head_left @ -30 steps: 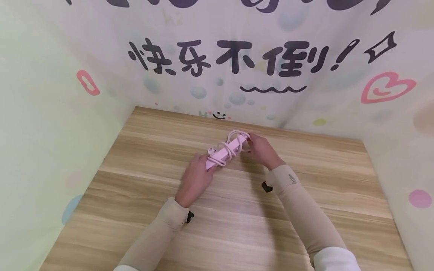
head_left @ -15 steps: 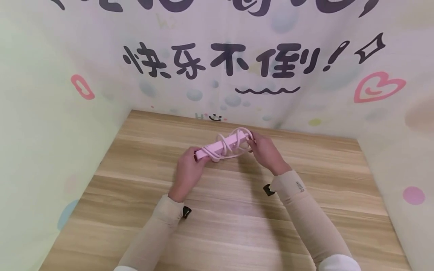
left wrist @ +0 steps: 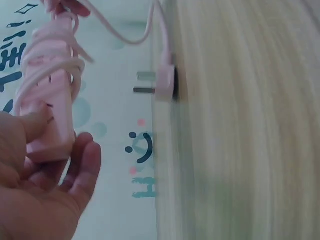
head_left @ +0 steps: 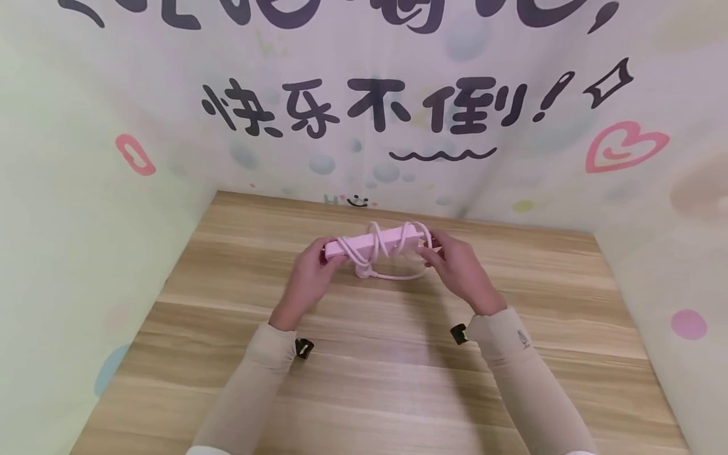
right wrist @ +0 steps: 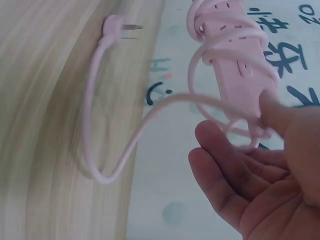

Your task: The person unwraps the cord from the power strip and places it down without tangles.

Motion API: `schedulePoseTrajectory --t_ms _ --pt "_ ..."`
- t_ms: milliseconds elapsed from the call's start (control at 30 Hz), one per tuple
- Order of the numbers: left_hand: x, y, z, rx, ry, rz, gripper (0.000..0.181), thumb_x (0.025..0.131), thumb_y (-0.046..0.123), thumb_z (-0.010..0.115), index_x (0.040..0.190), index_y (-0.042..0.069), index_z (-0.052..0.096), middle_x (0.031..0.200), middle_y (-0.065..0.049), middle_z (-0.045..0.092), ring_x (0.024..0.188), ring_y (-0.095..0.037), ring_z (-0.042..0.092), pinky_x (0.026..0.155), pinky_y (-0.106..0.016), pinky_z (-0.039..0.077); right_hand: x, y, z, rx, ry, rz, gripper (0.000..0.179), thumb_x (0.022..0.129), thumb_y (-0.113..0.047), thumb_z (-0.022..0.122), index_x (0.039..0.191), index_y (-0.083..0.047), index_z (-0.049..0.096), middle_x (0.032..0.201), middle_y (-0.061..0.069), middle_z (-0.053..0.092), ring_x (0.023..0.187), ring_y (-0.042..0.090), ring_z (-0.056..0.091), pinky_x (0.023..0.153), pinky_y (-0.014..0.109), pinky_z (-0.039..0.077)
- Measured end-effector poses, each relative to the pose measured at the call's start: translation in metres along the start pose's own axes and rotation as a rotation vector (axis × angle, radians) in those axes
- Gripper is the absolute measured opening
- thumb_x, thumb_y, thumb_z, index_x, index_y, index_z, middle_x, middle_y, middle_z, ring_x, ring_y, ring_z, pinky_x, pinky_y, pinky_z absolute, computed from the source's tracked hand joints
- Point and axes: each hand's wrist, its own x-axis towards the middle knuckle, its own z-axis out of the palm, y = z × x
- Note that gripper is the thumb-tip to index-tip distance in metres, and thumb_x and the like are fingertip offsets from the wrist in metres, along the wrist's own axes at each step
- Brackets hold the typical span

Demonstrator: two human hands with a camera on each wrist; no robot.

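Note:
A pink power strip [head_left: 392,237] is held level between both hands, with its pink cord [right wrist: 90,125] wound around it in several loops. My left hand [head_left: 305,281] grips the strip's left end, its thumb on the slotted face in the left wrist view and its fingers behind. At the other end, my right hand [head_left: 463,272] pinches the strip where the cord comes out, thumb in front. A free length of cord sags below the strip. The plug [left wrist: 166,84] on it hangs low, prongs bare, and shows under the strip's left half in the head view.
A wood-grain table [head_left: 364,392] lies under the hands. Behind it rises a white wall hanging [head_left: 318,164] with dark lettering and coloured spots. A pale side panel [head_left: 57,253] borders the table on the left, another [head_left: 671,265] on the right.
The strip has turned from a steep slant to nearly level, its left end swinging left and up with my left hand. My right hand has shifted slightly right. The plug now hangs below the strip.

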Motion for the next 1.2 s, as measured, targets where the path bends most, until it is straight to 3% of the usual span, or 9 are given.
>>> schedulePoseTrajectory --t_ms 233,367,567,700,867,1100,1200 --pt "0.001 0.0 -0.003 -0.089 -0.057 -0.032 0.039 0.098 0.025 0.07 0.132 0.01 0.06 0.12 -0.012 0.068 0.104 -0.025 0.066 0.087 -0.037 0.061 -0.019 -0.001 -0.015 -0.064 0.029 -0.024 0.049 0.093 -0.045 0.073 0.123 -0.007 0.067 0.1 0.005 0.074 0.078 0.015 0.068 0.068 0.031 0.056" --pt "0.001 -0.002 -0.002 -0.129 -0.085 -0.051 0.04 0.098 0.022 0.069 0.135 0.008 0.059 0.125 -0.014 0.067 0.111 -0.027 0.066 0.095 -0.037 0.06 -0.025 0.001 -0.02 -0.048 -0.002 -0.029 0.048 0.098 -0.047 0.065 0.127 -0.007 0.066 0.103 0.005 0.074 0.079 0.017 0.069 0.068 0.031 0.055" --pt "0.002 -0.005 -0.002 -0.212 -0.099 -0.041 0.039 0.098 0.018 0.069 0.134 0.005 0.059 0.131 -0.018 0.065 0.118 -0.03 0.065 0.099 -0.038 0.059 -0.032 0.011 -0.023 0.058 -0.05 -0.045 0.038 0.111 -0.032 0.043 0.136 -0.01 0.062 0.11 0.01 0.074 0.081 0.017 0.071 0.075 0.032 0.057" --pt "0.002 -0.005 -0.003 -0.23 -0.116 -0.035 0.039 0.099 0.018 0.067 0.134 0.005 0.058 0.133 -0.018 0.064 0.12 -0.029 0.063 0.102 -0.042 0.057 -0.033 0.015 -0.023 0.074 -0.034 -0.121 0.035 0.109 -0.02 0.049 0.142 -0.01 0.054 0.107 0.012 0.075 0.077 0.019 0.072 0.073 0.033 0.06" --pt "0.003 -0.005 -0.004 -0.226 -0.124 -0.037 0.039 0.1 0.02 0.067 0.135 0.006 0.058 0.133 -0.017 0.064 0.118 -0.029 0.063 0.101 -0.045 0.057 -0.033 0.017 -0.023 0.032 0.009 -0.23 0.049 0.104 -0.009 0.057 0.151 -0.017 0.047 0.102 0.011 0.077 0.07 0.017 0.07 0.07 0.029 0.06" --pt "0.003 -0.005 -0.003 -0.231 -0.128 -0.019 0.037 0.1 0.017 0.066 0.134 0.005 0.058 0.131 -0.017 0.065 0.117 -0.029 0.064 0.098 -0.035 0.058 -0.034 0.016 -0.025 0.016 0.021 -0.273 0.043 0.101 -0.008 0.062 0.142 -0.021 0.061 0.107 0.003 0.077 0.072 0.009 0.068 0.068 0.027 0.06" --pt "0.002 -0.005 -0.003 -0.231 -0.127 -0.017 0.037 0.099 0.017 0.066 0.133 0.005 0.058 0.13 -0.018 0.065 0.115 -0.028 0.064 0.096 -0.03 0.058 -0.033 0.016 -0.024 0.016 0.025 -0.28 0.039 0.1 -0.008 0.064 0.137 -0.02 0.064 0.1 0.003 0.078 0.071 0.01 0.068 0.067 0.027 0.061"
